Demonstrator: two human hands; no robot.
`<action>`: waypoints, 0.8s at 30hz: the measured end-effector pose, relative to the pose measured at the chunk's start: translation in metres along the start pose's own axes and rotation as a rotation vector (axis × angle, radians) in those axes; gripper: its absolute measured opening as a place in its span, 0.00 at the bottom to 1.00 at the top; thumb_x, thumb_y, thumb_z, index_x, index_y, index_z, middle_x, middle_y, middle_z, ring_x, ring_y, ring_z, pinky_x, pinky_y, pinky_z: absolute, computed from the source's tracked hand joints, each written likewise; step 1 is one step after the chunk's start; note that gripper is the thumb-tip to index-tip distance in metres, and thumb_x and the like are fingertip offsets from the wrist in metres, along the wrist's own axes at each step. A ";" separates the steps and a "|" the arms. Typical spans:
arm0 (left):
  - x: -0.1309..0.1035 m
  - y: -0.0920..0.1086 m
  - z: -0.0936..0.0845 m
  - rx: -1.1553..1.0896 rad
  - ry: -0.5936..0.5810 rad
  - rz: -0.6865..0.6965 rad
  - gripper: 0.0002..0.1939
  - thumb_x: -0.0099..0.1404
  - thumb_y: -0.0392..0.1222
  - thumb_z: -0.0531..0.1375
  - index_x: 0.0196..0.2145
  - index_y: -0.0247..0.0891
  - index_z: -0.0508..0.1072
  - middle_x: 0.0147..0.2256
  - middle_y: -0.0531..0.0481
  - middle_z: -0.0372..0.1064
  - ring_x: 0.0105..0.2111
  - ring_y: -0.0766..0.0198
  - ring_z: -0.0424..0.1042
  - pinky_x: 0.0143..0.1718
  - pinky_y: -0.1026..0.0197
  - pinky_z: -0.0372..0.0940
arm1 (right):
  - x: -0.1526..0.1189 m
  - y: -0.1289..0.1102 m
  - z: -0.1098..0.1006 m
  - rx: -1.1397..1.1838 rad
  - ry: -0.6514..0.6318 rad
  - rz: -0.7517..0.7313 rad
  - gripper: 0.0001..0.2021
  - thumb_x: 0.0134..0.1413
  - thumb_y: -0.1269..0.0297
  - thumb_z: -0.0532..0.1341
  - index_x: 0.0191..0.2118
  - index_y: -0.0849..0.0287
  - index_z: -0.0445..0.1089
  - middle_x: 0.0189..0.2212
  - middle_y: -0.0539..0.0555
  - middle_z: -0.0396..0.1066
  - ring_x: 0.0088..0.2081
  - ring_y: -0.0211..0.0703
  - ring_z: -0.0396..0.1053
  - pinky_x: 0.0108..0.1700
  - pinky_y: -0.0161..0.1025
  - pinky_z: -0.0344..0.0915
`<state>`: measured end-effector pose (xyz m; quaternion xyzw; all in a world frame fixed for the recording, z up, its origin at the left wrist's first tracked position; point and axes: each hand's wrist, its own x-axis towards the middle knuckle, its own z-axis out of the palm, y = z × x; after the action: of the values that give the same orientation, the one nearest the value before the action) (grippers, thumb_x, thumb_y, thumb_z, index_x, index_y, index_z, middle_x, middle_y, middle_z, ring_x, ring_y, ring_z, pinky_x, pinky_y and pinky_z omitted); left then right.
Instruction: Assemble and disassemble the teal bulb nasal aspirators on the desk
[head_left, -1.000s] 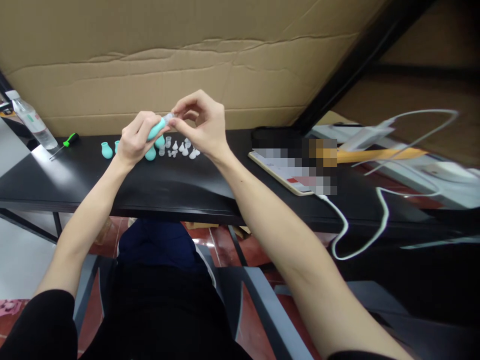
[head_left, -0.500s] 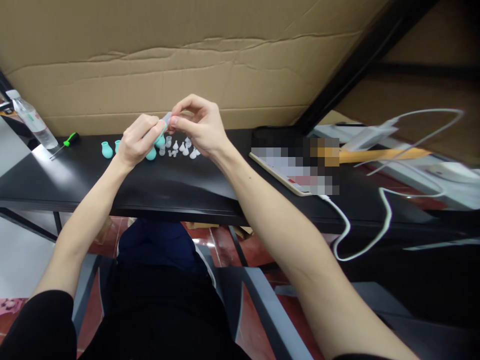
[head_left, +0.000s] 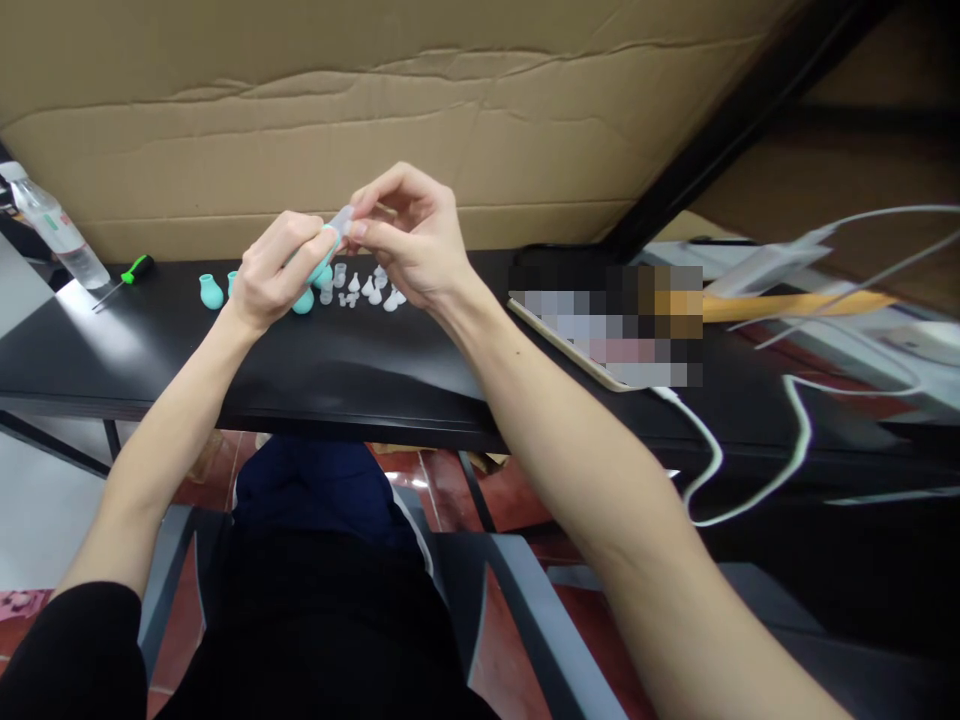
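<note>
Closest are the person's dark blue lap and a grey chair arm, then the near edge of the black table. A phone lies on the right part of the table, its screen blurred out, and its white cord hangs past the near edge. Deeper in, near the far edge and left of the middle, sit small teal bulbs, little clear cups and little white bits. Up above them are both hands. The left hand is wrapped around a held teal bulb, which is mostly hidden. A clear tip pokes out of this grip; its long way slants up toward the right hand. That hand has its thumb and finger pinched on the tip's outer end, so it is the nearer one there. I can't tell how far the tip goes in. By the far left corner are a green-and-black screwdriver and a water bottle. Brown cardboard stands behind the far edge.
</note>
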<state>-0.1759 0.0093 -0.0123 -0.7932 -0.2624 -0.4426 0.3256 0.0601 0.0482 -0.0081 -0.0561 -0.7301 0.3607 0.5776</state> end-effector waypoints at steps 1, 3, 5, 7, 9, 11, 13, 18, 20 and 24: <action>0.000 0.002 -0.001 0.009 0.019 0.005 0.26 0.94 0.64 0.51 0.57 0.48 0.83 0.48 0.44 0.86 0.49 0.50 0.92 0.52 0.43 0.90 | 0.000 -0.001 0.000 -0.001 0.001 0.001 0.36 0.57 0.22 0.81 0.45 0.47 0.70 0.43 0.51 0.76 0.43 0.48 0.80 0.51 0.53 0.88; 0.001 0.005 -0.004 0.027 0.045 0.007 0.24 0.93 0.65 0.55 0.58 0.47 0.83 0.49 0.42 0.88 0.49 0.51 0.92 0.54 0.45 0.90 | -0.001 -0.003 0.001 0.000 0.003 0.004 0.38 0.56 0.20 0.81 0.46 0.47 0.70 0.43 0.51 0.77 0.44 0.48 0.80 0.51 0.52 0.88; 0.002 0.007 -0.007 0.042 0.067 0.034 0.23 0.92 0.65 0.58 0.59 0.46 0.82 0.51 0.41 0.88 0.50 0.52 0.92 0.55 0.47 0.89 | -0.001 -0.007 0.002 0.009 0.000 0.006 0.39 0.55 0.19 0.81 0.46 0.48 0.70 0.44 0.51 0.77 0.44 0.47 0.80 0.51 0.51 0.88; 0.002 0.009 -0.010 0.058 0.104 0.076 0.21 0.92 0.63 0.59 0.60 0.46 0.81 0.51 0.42 0.88 0.49 0.53 0.92 0.54 0.48 0.89 | -0.001 -0.010 0.002 0.030 -0.004 0.005 0.40 0.52 0.18 0.81 0.46 0.48 0.70 0.44 0.51 0.78 0.44 0.47 0.81 0.50 0.51 0.89; 0.002 0.008 -0.010 0.078 0.127 0.083 0.20 0.92 0.63 0.58 0.61 0.47 0.81 0.51 0.43 0.88 0.48 0.52 0.92 0.53 0.48 0.90 | -0.001 -0.012 0.003 0.053 0.001 0.010 0.41 0.48 0.18 0.83 0.45 0.48 0.71 0.44 0.51 0.79 0.44 0.48 0.82 0.51 0.51 0.90; 0.001 0.008 -0.009 0.090 0.118 0.053 0.20 0.92 0.64 0.58 0.61 0.49 0.81 0.52 0.43 0.88 0.50 0.51 0.92 0.54 0.47 0.90 | -0.001 -0.013 0.003 0.062 0.014 0.021 0.43 0.45 0.18 0.84 0.44 0.48 0.71 0.44 0.51 0.80 0.44 0.49 0.83 0.52 0.52 0.90; 0.000 0.008 -0.009 0.079 0.114 0.049 0.20 0.91 0.64 0.58 0.61 0.50 0.80 0.52 0.44 0.88 0.50 0.50 0.92 0.53 0.46 0.90 | -0.001 -0.012 0.003 0.055 0.016 0.031 0.42 0.45 0.17 0.84 0.44 0.48 0.72 0.43 0.51 0.81 0.45 0.50 0.84 0.53 0.53 0.91; 0.000 0.013 -0.010 0.067 0.196 0.011 0.23 0.87 0.69 0.64 0.60 0.49 0.80 0.50 0.44 0.88 0.48 0.50 0.92 0.49 0.47 0.90 | 0.000 -0.007 0.000 0.054 0.001 -0.026 0.40 0.51 0.19 0.83 0.45 0.50 0.75 0.43 0.52 0.82 0.48 0.51 0.86 0.55 0.55 0.91; 0.000 0.013 -0.009 0.043 0.168 -0.083 0.28 0.84 0.75 0.64 0.58 0.48 0.80 0.49 0.43 0.87 0.49 0.48 0.91 0.52 0.44 0.89 | 0.000 -0.009 0.000 0.063 0.004 -0.027 0.41 0.49 0.19 0.83 0.45 0.51 0.76 0.43 0.52 0.82 0.49 0.52 0.86 0.55 0.56 0.91; 0.001 0.010 -0.007 -0.090 0.145 -0.201 0.31 0.76 0.79 0.71 0.53 0.51 0.80 0.46 0.46 0.87 0.49 0.48 0.91 0.55 0.44 0.87 | -0.003 -0.021 0.003 0.086 0.051 0.061 0.41 0.45 0.21 0.86 0.44 0.51 0.77 0.44 0.52 0.82 0.54 0.56 0.87 0.58 0.57 0.91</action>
<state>-0.1715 -0.0021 -0.0115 -0.7427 -0.2965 -0.5404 0.2617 0.0658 0.0298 0.0020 -0.0627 -0.6968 0.4077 0.5868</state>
